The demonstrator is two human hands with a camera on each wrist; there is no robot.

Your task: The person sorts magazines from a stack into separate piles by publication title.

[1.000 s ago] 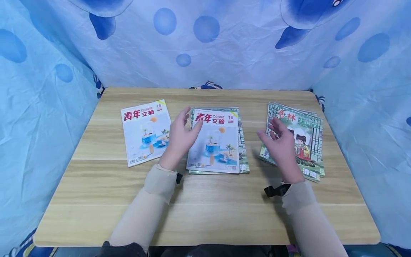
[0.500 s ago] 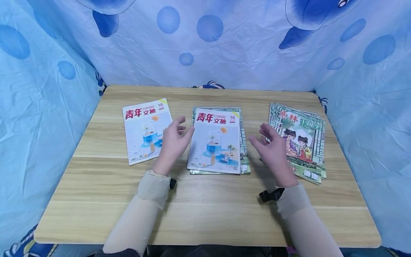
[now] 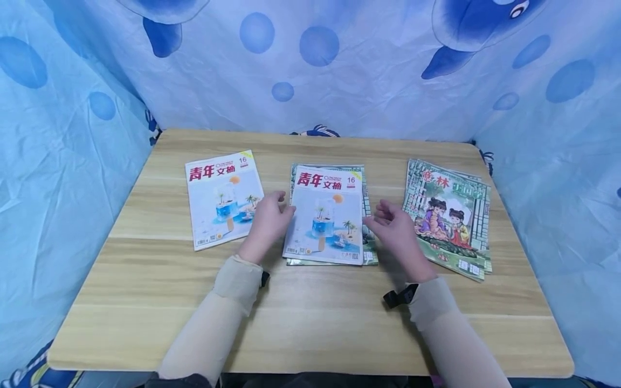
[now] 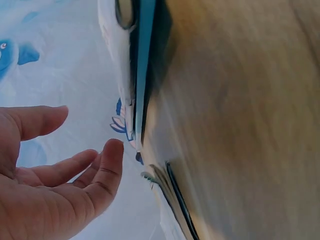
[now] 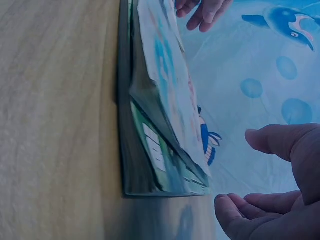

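A white magazine (image 3: 322, 215) with red lettering lies on a green magazine (image 3: 370, 242) in the middle of the table; the green one shows at its edges. My left hand (image 3: 268, 221) hovers at the pile's left side, near a second white magazine (image 3: 223, 199). At the right side of the middle pile is my right hand (image 3: 398, 231), thumb tip close to the white magazine's edge. In the left wrist view my fingers (image 4: 107, 175) and thumb are spread with nothing between them. The right wrist view shows my right hand (image 5: 280, 180) apart from the pile, fingers loosely bent.
To the right, several green magazines (image 3: 451, 221) lie in a slightly fanned pile. The wooden table (image 3: 310, 323) carries all the magazines. A blue curtain (image 3: 310, 81) with whales and bubbles closes off the back and sides.
My right hand has moved left, off the green magazines to the middle pile's right edge. My left hand has lowered and backed off the middle pile's top to its left side. The magazines stay put.
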